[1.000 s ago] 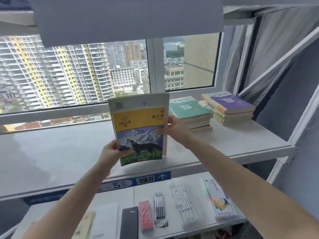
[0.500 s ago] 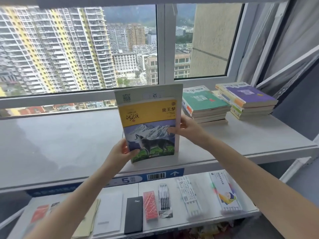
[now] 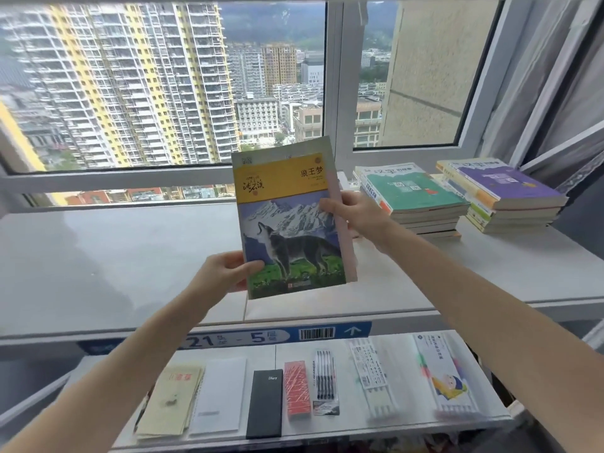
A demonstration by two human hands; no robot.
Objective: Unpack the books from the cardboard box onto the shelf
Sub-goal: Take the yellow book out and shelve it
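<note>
Behind the wolf book (image 3: 291,220), most fingers of the left hand (image 3: 222,273) and right hand (image 3: 356,214) are hidden. Its small print cannot be read. Below the book, what appear to be pen packs (image 3: 372,384) are blurred, and the forearms (image 3: 483,308) are cut off.

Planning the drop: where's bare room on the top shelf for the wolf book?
Bare: top shelf left of the wolf book, back to the window frame. Crowded: right end, green-topped stack and purple-topped stack side by side.

Bare forearms (image 3: 130,358), bare hands (image 3: 222,273)
</note>
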